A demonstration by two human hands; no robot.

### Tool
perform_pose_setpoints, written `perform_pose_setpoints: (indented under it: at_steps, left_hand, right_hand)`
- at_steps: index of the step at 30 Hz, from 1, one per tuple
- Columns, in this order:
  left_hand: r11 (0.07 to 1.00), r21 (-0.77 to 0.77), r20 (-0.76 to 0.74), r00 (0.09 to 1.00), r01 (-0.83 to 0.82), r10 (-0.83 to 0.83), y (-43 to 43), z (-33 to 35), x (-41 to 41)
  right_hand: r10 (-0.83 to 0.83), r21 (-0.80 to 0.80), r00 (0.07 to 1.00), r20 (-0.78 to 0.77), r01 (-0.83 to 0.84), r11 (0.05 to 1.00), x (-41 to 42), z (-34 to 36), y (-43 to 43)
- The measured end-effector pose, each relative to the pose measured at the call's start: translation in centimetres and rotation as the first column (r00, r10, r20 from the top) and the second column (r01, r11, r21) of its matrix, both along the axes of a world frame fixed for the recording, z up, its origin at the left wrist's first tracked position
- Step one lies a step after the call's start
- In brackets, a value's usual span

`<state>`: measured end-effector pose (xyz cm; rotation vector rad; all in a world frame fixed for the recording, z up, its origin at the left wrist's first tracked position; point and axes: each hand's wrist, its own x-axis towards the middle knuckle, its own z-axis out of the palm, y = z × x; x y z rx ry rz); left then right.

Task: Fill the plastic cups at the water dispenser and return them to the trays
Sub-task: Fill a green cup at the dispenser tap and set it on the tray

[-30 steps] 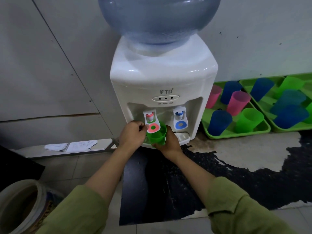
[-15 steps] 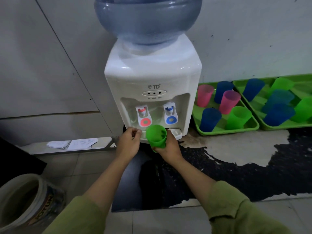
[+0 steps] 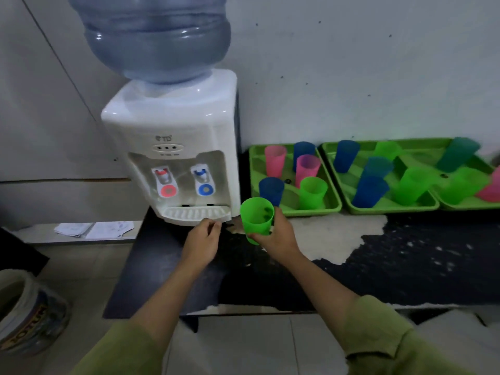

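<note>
Two bare hands reach out from olive-green sleeves (image 3: 378,334) in the head view. The right hand (image 3: 278,234) has its fingers wrapped around an upright translucent green plastic cup (image 3: 256,218), gripping it low on the wall, held just right of the white tabletop water dispenser (image 3: 173,131) and in front of the nearest green plastic tray (image 3: 311,211). Whether the cup holds water cannot be told. The left hand (image 3: 202,239) is loosely curled with nothing in it, fingertips just below the front edge of the dispenser's white drip tray (image 3: 194,213). Above that sit a red-marked tap (image 3: 164,182) and a blue-marked tap (image 3: 203,180), and a large blue water bottle (image 3: 151,36) stands inverted on top. The nearest tray carries pink, blue and green cups; a second green tray (image 3: 392,209) to its right holds more blue and green cups, and a third tray is cut off at the edge. All rest on a black, worn counter surface (image 3: 405,266). Folded white papers (image 3: 92,229) lie on a ledge left of the dispenser, and a round bucket (image 3: 29,315) stands on the floor at lower left
</note>
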<state>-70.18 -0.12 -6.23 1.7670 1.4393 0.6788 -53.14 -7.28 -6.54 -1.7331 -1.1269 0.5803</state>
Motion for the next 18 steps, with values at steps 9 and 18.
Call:
perform_pose_setpoints:
  at_steps: [9, 18]
  left_hand:
    - [0.996, 0.042, 0.013, 0.997, 0.073, -0.073, -6.9, 2.5, 13.9]
    - [0.971, 0.091, -0.026, 0.976, 0.220, -0.218, -7.5, 5.2, 27.2]
  right_hand:
    - [-0.024, 0.010, 0.985, 0.170, 0.023, 1.000, 14.9, 4.4, -8.9]
    - [-0.147, 0.036, 0.959, 0.241, 0.142, 0.989, 27.9, 7.8, -10.6]
